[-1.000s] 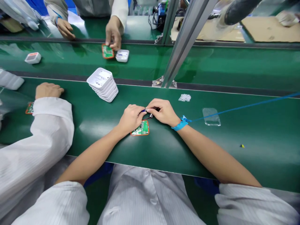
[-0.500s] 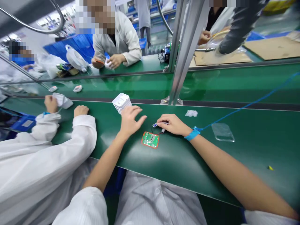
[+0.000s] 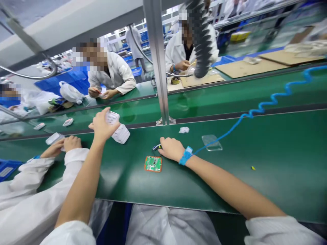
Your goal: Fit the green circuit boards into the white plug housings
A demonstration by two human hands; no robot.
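My left hand [image 3: 101, 125] is raised above the green bench, closed on a white plastic housing [image 3: 112, 117] lifted off the stack of white housings [image 3: 122, 134]. My right hand [image 3: 171, 149] rests on the bench with fingers curled over a small dark part with a blue end [image 3: 156, 147]. A blue wrist strap [image 3: 185, 156] with a coiled blue cord [image 3: 255, 111] is on that wrist. A green circuit board with an orange rim [image 3: 153, 164] lies flat just in front of my right hand, joined to the small part by thin wires.
A co-worker's hands [image 3: 62, 144] at my left handle a white housing. A clear plastic piece [image 3: 211, 143] and small white bits [image 3: 184, 130] lie beyond my right hand. An aluminium post [image 3: 159, 68] stands on the belt edge. Other people work across the conveyor [image 3: 230, 92].
My left hand went from the wires by the board to the stack and has picked up the top white housing. My right hand stayed by the board. The camera tilted upward.
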